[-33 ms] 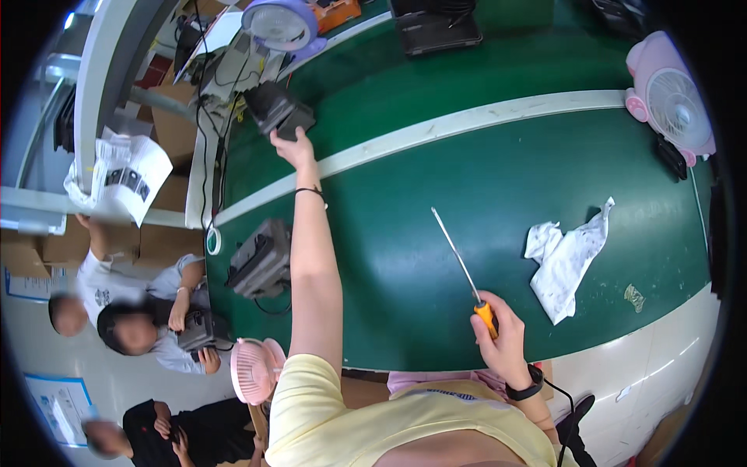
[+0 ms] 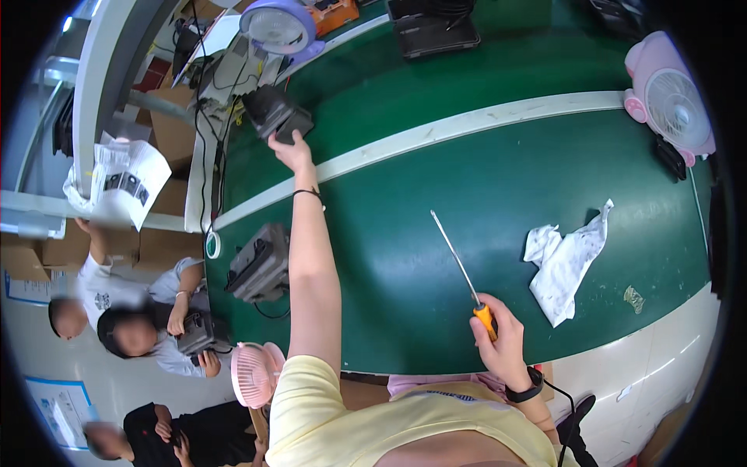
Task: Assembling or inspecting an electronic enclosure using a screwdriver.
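My left hand [image 2: 292, 152] is stretched far out to the back left, gripping the near end of a dark grey boxy device [image 2: 274, 111] beyond the white strip. The fingers on its far side are partly hidden. Close to the front edge, my right hand [image 2: 502, 336] is closed round the yellow-orange handle of a screwdriver [image 2: 457, 258], whose long metal shaft points away from me over the green table [image 2: 389, 311]. A crumpled white cloth [image 2: 566, 261] with dark smudges lies to the right of this hand. Another grey boxy device [image 2: 263, 263] with a cable rests left of my left forearm.
A white strip [image 2: 467, 131] crosses the table. Fans stand around it: purple [image 2: 276, 29], pink at right [image 2: 675, 109], pink at front left [image 2: 257, 373]. An opened black case [image 2: 436, 35] is at the back. Co-workers sit at left, one holding a grey device [image 2: 204, 333].
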{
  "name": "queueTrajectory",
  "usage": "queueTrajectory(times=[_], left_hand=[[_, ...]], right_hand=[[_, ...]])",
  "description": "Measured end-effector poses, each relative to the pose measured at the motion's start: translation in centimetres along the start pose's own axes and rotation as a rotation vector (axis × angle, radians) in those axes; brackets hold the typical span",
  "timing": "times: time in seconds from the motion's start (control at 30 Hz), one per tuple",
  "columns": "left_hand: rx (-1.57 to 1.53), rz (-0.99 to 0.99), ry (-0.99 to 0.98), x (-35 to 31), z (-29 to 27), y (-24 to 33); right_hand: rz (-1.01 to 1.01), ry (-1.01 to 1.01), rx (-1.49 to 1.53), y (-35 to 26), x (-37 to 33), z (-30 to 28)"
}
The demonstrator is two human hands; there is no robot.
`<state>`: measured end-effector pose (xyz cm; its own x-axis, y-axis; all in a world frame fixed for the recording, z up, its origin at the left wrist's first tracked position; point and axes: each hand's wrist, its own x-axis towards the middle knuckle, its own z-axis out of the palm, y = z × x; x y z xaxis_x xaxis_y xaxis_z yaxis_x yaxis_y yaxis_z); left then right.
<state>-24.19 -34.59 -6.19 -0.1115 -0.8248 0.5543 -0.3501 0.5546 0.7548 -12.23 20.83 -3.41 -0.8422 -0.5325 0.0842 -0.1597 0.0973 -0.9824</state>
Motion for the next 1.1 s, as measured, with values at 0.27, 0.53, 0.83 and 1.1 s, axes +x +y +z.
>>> queueTrajectory(times=[0.27,0.53,0.83,1.1], left_hand=[[-0.079,-0.163,0.067,-5.7,0.1,6.5],[-0.245,-0.018,-0.343,-15.4,-10.3,11.4],[-0.429,-0.083,-0.536,-30.8,-23.4,14.6],[-0.647,0.387,-0.876,-38.1,-31.7,19.5]], right_hand=[[0.093,-0.005,-0.005,-0.3,0.1,0.2],[0.078,0.015,0.076,0.0,-0.1,0.5],[-0.042,0.096,0.229,1.6,-1.1,0.5],[-0.038,0.39,0.346,1.7,-0.6,-1.1]])
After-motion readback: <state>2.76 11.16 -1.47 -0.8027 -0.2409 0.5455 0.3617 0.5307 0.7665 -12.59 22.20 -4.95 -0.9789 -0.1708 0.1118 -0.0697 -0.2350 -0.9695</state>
